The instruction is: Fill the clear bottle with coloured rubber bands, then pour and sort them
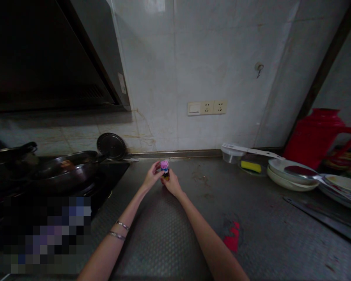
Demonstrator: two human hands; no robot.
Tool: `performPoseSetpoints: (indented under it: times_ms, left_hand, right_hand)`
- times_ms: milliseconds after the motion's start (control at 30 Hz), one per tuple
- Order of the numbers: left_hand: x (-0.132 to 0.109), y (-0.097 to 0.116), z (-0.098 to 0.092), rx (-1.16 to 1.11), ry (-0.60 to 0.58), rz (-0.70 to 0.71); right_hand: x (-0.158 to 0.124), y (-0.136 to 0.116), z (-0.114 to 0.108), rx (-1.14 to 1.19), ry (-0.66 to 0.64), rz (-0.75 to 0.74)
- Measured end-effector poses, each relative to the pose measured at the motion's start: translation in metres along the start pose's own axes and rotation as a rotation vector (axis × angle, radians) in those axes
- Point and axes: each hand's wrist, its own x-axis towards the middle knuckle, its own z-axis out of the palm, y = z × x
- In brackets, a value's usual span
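Note:
A small dark bottle (165, 171) with a pinkish-purple top and a blue and yellow label stands between my two hands, over the dark textured counter (163, 234) near the wall. My left hand (153, 175) has its fingers curled at the upper left side of the bottle. From the right, my right hand (172, 183) wraps round its lower part. Fingers cover much of the label, and its print is too small to read. Whether the base touches the counter is hidden.
Left stands a stove with a wok (71, 171) and a round black lid-like disc (111, 146). To the right are a clear plastic tub (232, 156), a yellow sponge (250, 167), stacked dishes (292, 179), a long dark blade-like tool (316, 214) and a red thermos jug (314, 136).

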Motion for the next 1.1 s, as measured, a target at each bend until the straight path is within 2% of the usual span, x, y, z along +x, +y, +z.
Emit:
performPoseSetpoints:
  times_ms: [200, 367, 1100]
  left_hand:
    - [-0.005, 0.006, -0.011, -0.018, 0.022, -0.020]
    - [-0.003, 0.001, -0.017, 0.042, 0.070, -0.039]
    - [-0.002, -0.008, -0.021, 0.067, 0.133, -0.032]
  right_hand:
    - [0.000, -0.002, 0.025, 0.015, -0.008, 0.015]
    - [-0.002, 0.001, 0.035, 0.045, 0.005, 0.022]
    - [-0.003, 0.010, 0.039, 0.016, -0.015, 0.007]
